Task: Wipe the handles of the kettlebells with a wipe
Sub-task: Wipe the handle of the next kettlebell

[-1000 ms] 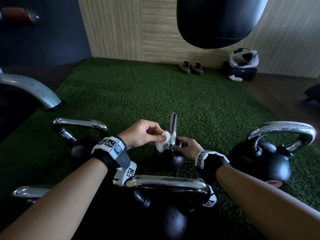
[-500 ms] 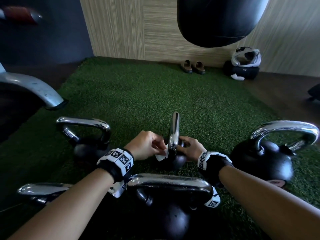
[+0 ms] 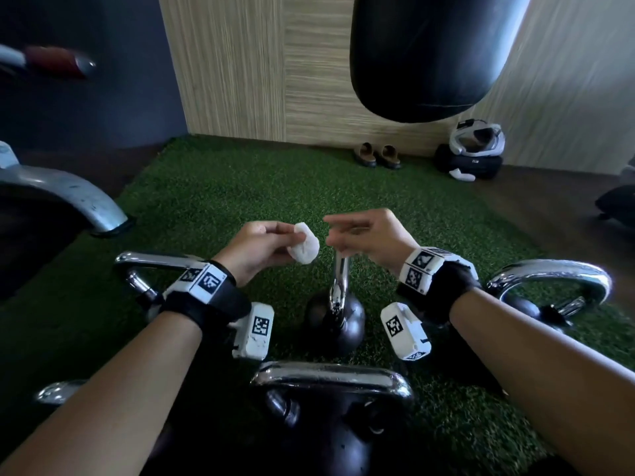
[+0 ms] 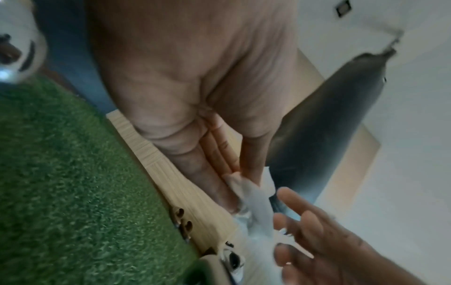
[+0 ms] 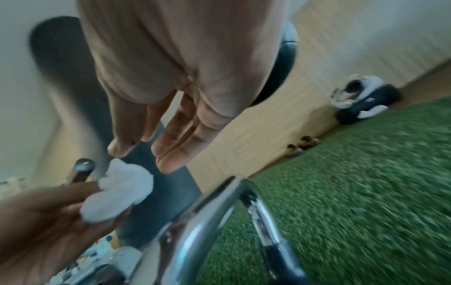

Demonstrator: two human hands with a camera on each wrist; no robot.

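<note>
My left hand (image 3: pixel 287 240) is raised above the turf and pinches a crumpled white wipe (image 3: pixel 305 248) between thumb and fingers (image 4: pixel 234 173). My right hand (image 3: pixel 331 231) hovers just to the right of the wipe, fingers straight and empty (image 5: pixel 168 154). Under both hands stands a small black kettlebell (image 3: pixel 340 324), its chrome handle (image 3: pixel 338 280) edge-on to me and touched by neither hand. In the right wrist view the wipe (image 5: pixel 119 190) lies close to my fingertips, above the chrome handle (image 5: pixel 219 208).
More chrome-handled kettlebells stand around: one at the left (image 3: pixel 151 262), one at the right (image 3: pixel 549 280), a big one nearest me (image 3: pixel 330 376), one at the bottom left (image 3: pixel 58 389). A black punching bag (image 3: pixel 429 56) hangs ahead. Shoes (image 3: pixel 378 154) lie by the wall.
Both hands have risen off the small kettlebell. The left hand lifted the wipe away from its handle. The right hand let go of the kettlebell and now reaches toward the wipe.
</note>
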